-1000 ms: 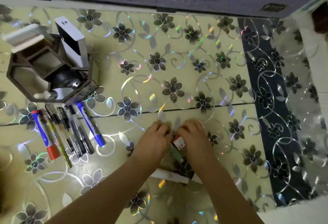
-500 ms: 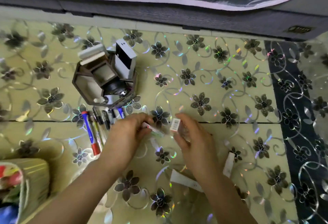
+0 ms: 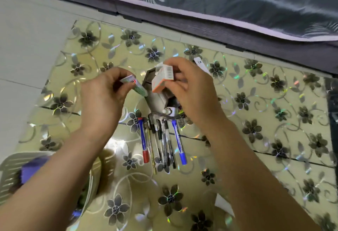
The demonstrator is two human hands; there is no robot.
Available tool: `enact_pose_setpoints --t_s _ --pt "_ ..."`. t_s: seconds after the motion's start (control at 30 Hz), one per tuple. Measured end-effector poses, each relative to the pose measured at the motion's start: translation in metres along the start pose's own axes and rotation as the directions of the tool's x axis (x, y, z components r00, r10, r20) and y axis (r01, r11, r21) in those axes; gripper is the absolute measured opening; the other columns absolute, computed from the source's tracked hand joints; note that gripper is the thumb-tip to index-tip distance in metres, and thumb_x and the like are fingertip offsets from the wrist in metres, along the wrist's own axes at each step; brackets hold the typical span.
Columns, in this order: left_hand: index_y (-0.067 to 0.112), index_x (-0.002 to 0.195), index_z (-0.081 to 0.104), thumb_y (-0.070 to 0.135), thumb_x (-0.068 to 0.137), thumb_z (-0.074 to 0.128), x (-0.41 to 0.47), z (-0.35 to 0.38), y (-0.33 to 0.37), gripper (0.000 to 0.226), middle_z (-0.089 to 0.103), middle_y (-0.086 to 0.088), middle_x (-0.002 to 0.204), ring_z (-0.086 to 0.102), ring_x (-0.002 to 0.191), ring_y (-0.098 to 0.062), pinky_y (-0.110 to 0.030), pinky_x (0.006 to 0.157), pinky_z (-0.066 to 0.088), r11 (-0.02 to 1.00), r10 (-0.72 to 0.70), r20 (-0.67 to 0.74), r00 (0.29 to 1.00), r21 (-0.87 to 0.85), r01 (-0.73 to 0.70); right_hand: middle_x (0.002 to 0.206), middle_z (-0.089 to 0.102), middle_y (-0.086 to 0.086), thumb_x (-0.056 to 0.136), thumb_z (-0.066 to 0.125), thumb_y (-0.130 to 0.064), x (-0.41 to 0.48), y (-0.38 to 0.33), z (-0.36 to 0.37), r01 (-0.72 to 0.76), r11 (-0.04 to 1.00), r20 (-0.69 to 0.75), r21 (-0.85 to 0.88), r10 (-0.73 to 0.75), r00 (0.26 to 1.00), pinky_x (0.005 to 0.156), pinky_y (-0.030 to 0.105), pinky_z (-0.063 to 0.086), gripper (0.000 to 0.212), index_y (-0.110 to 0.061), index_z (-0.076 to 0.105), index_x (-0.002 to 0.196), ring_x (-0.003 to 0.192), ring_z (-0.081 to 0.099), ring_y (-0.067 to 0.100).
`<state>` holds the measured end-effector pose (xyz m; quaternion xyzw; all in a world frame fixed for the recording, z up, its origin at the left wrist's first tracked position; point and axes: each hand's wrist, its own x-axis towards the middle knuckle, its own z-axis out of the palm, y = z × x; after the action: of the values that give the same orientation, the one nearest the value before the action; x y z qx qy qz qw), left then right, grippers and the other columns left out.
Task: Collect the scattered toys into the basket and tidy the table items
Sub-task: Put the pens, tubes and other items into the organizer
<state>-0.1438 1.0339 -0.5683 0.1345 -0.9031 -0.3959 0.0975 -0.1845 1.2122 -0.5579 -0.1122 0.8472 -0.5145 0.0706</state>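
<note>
Hovering above the middle of the worktop point(image 3: 256, 157), with its yellow, flower-printed shiny covering, were 2 bare hands, each carrying 1 item. The left hand point(image 3: 102, 100) was raised with the wrist bent, its fingers point(image 3: 117, 74) curled and pinching 1 small green-and-white tube point(image 3: 136, 87) by its upper end, so the tube slanted down to the right. The right hand point(image 3: 193, 93) was at the same height, its thumb and fingers wrapped round 1 small orange-and-white cardboard box point(image 3: 162, 79), held tilted just beside the tube; I could not tell whether the 2 touched.

Directly under both hands stood 1 dark hexagonal wooden organiser point(image 3: 157, 100), with 1 small white bottle point(image 3: 167, 111) lying in its near compartment. Just in front of it a row of pens lay side by side on the worktop: 1 blue marker with a red cap point(image 3: 144, 143), 1 thin yellow pen point(image 3: 152, 152), 1 blue marker with a blue cap point(image 3: 178, 143) and, between the last 2, at least 3 black pens point(image 3: 165, 144), packed too close to count surely.

At the lower left, partly behind the left forearm, sat 1 white slatted plastic basket point(image 3: 11, 172) with something purple point(image 3: 34, 165) inside. A bed with 1 grey leaf-patterned sheet point(image 3: 237, 2) ran along the far edge.
</note>
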Motion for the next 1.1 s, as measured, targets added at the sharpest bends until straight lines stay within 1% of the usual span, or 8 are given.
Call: enact_pose_setpoints --t_s 0.1,0.2,0.47,0.7,0.83,0.93,1.0,1.1 --pt "0.021 0.09 0.07 0.021 0.082 0.07 0.005 0.003 -0.01 0.008 0.068 0.005 0.073 0.063 0.065 -0.014 -0.035 0.07 0.054 1.0 0.027 0.032 0.999 -0.014 -0.027 0.093 0.068 0.003 0.072 0.058 -0.004 0.028 0.014 0.018 0.081 0.971 0.192 -0.223 -0.038 0.981 0.077 0.045 0.055 0.035 -0.019 0.063 0.104 0.084 0.068 0.022" --pt "0.022 0.091 0.07 0.022 0.082 0.07 0.005 0.007 -0.014 0.01 0.07 0.006 0.076 0.063 0.065 -0.015 -0.035 0.069 0.052 0.998 0.064 0.065 0.996 0.001 -0.064 0.076 0.069 -0.003 0.072 0.062 -0.008 0.046 0.019 0.028 0.108 0.921 0.344 -0.374 0.03 0.938 0.073 0.038 0.053 0.032 -0.025 0.067 0.099 0.075 0.065 0.016" --pt "0.025 0.09 0.074 0.016 0.081 0.067 0.012 0.038 -0.027 0.014 0.072 0.005 0.085 0.065 0.078 -0.016 -0.034 0.072 0.049 0.975 0.199 0.21 0.957 0.059 -0.216 0.102 0.058 0.014 0.08 0.058 -0.005 0.071 0.032 0.045 0.323 0.77 0.45 -0.55 -0.053 0.892 0.078 0.037 0.044 0.035 -0.019 0.07 0.11 0.098 0.054 0.029" --pt "0.02 0.104 0.066 0.016 0.083 0.066 0.005 0.057 -0.047 0.021 0.063 0.001 0.102 0.064 0.082 -0.021 -0.034 0.076 0.049 0.985 0.078 0.131 0.988 0.144 -0.097 0.115 0.066 0.009 0.069 0.038 -0.019 0.036 0.027 0.046 0.146 0.916 0.214 -0.373 -0.068 0.974 0.09 0.037 0.048 0.057 -0.012 0.065 0.119 0.106 0.061 0.025" --pt "0.02 0.113 0.055 0.01 0.085 0.064 -0.005 0.053 -0.04 0.031 0.052 -0.002 0.113 0.06 0.088 -0.017 -0.038 0.079 0.052 0.996 0.02 -0.006 1.0 0.086 -0.02 0.125 0.062 0.006 0.072 0.047 0.006 -0.002 0.026 0.048 0.066 0.97 0.027 -0.234 -0.061 0.998 0.096 0.028 0.046 0.056 -0.01 0.06 0.124 0.113 0.057 0.017" --pt "0.017 0.109 0.056 0.004 0.085 0.061 -0.022 0.056 -0.015 0.028 0.045 0.002 0.108 0.056 0.094 -0.015 -0.033 0.085 0.051 0.998 0.063 -0.035 0.997 0.032 -0.061 0.123 0.062 0.005 0.073 0.047 0.019 -0.038 0.03 0.038 -0.022 0.99 -0.14 -0.138 0.003 0.99 0.097 0.018 0.044 0.06 -0.011 0.06 0.124 0.11 0.057 0.012" --pt "0.014 0.107 0.06 -0.001 0.084 0.059 -0.042 0.063 0.005 0.027 0.042 0.009 0.103 0.053 0.096 -0.016 -0.028 0.088 0.047 0.99 0.142 -0.006 0.99 0.018 -0.142 0.124 0.061 0.004 0.075 0.046 0.019 -0.067 0.035 0.028 -0.085 0.99 -0.22 -0.109 0.059 0.974 0.097 0.025 0.046 0.061 -0.011 0.059 0.127 0.112 0.058 0.015" --pt "0.011 0.105 0.064 -0.004 0.084 0.059 -0.083 0.087 0.037 0.026 0.053 -0.005 0.106 0.052 0.101 -0.022 -0.024 0.085 0.038 0.965 0.254 0.136 0.957 0.025 -0.26 0.126 0.059 0.0 0.078 0.045 0.008 -0.117 0.059 -0.004 -0.225 0.964 -0.348 -0.138 0.166 0.923 0.098 0.028 0.045 0.058 -0.018 0.057 0.128 0.114 0.056 0.014"
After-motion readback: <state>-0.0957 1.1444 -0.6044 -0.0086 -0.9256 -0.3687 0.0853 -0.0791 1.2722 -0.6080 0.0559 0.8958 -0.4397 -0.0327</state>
